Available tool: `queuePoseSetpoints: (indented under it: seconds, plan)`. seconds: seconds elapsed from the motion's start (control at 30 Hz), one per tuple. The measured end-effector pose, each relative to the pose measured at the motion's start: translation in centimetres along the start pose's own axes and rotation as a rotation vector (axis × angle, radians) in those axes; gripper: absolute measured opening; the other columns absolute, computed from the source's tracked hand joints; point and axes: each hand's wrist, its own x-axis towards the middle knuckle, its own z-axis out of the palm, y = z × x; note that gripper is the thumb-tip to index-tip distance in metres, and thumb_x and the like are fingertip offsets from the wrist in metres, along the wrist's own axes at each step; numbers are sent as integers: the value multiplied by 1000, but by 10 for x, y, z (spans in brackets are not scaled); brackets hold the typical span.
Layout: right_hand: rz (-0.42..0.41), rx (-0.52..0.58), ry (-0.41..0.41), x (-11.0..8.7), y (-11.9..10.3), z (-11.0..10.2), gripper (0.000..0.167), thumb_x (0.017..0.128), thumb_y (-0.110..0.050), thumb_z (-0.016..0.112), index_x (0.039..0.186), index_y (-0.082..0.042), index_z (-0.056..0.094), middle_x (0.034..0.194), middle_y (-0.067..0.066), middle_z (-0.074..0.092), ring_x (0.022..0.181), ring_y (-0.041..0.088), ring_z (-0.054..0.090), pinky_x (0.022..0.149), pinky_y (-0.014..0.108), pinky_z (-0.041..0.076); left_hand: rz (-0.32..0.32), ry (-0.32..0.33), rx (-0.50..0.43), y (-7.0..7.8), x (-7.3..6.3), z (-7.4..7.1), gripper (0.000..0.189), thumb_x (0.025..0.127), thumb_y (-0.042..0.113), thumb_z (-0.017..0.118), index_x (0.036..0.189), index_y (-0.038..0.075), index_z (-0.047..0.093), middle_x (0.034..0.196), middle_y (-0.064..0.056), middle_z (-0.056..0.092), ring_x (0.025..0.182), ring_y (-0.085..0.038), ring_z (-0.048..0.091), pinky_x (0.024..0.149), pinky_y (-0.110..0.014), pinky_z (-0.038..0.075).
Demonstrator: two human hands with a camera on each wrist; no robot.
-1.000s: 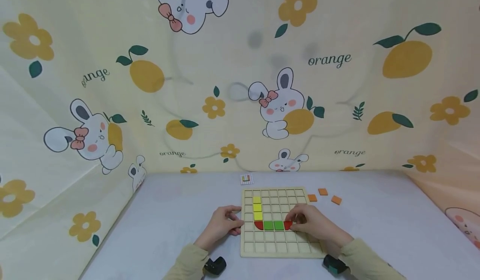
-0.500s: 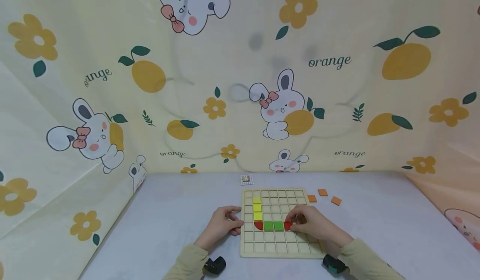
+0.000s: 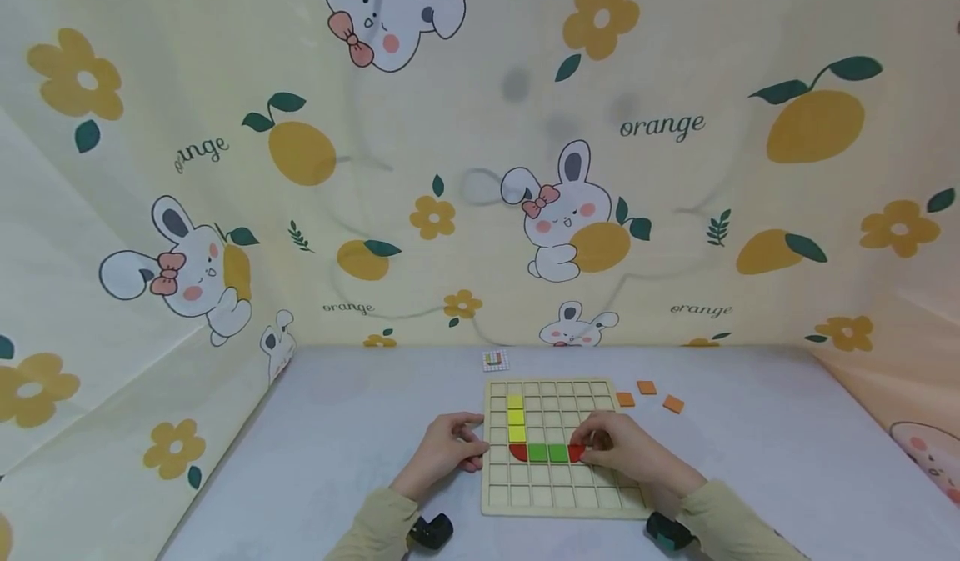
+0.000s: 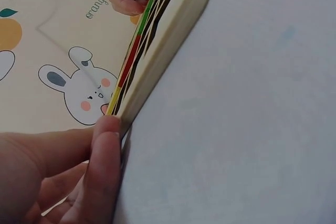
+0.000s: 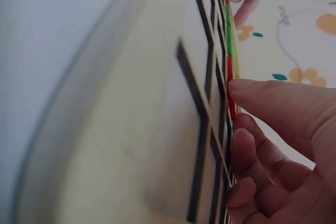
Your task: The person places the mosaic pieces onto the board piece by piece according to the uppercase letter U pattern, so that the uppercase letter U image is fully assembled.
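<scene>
A pale wooden grid board lies on the table between both hands. Three yellow square tiles form a column in it. Below them a red rounded tile starts a row that continues with two green square tiles. At the row's right end is another red tile, partly covered by fingers. My right hand pinches this tile with thumb and index finger, its other fingers bent over the board. On the board's left edge rest the thumb and index finger of my left hand, loosely bent.
Three orange square tiles lie loose beyond the board's upper right corner. A small card with a coloured pattern on a grid lies behind the board. A printed cloth with rabbits and oranges stands behind the table.
Both hands keep their places, with the right still at the red tile. The head view has shifted very slightly; the tiles stay where they were.
</scene>
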Motion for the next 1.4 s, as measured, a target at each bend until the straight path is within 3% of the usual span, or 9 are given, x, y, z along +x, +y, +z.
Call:
queuePoseSetpoints:
  seconds: [0.23, 0.43, 0.63, 0.9, 1.1, 1.4]
  plan:
    - [39, 37, 65, -6, -1, -14, 19, 85, -5, 71, 104, -8, 68, 95, 2, 63, 80, 16, 55, 64, 23, 48, -2, -3, 7, -1, 1, 1, 51, 81, 2, 74, 129, 0, 57, 81, -10, 61, 59, -17, 65, 55, -29, 58]
    - [58, -40, 188, -18, 5, -38, 20, 85, -5, 71, 105, -8, 68, 99, 4, 64, 85, 15, 56, 70, 25, 49, 12, -7, 1, -1, 0, 0, 50, 81, 2, 74, 128, -1, 56, 81, -9, 61, 59, -16, 65, 55, -30, 58]
    - [82, -125, 290, -29, 26, -64, 28, 82, -2, 72, 110, -5, 68, 103, 5, 67, 88, 17, 60, 70, 27, 51, 15, -14, -7, 0, 1, -1, 51, 80, 2, 74, 128, -1, 56, 80, -9, 62, 58, -17, 65, 55, -30, 58]
    - [200, -180, 317, -46, 52, -90, 28, 84, -8, 73, 111, -7, 67, 104, 7, 67, 93, 23, 60, 71, 27, 51, 13, -16, 0, -1, 1, 0, 52, 80, 1, 74, 129, -1, 56, 80, -10, 61, 58, -16, 65, 54, -30, 58]
    - [298, -162, 279, -48, 60, -96, 31, 84, -13, 73, 113, -4, 65, 104, 5, 66, 96, 25, 57, 77, 35, 51, 14, -12, -4, -2, -1, -1, 52, 81, 1, 74, 129, -2, 56, 80, -9, 62, 58, -16, 65, 55, -30, 58]
    - [345, -180, 276, -50, 75, -99, 36, 84, -20, 75, 113, -2, 64, 106, 10, 64, 97, 28, 57, 77, 38, 53, 25, -20, -17, 0, -1, -2, 51, 81, 1, 74, 128, -3, 56, 80, -9, 62, 58, -17, 65, 55, -30, 59]
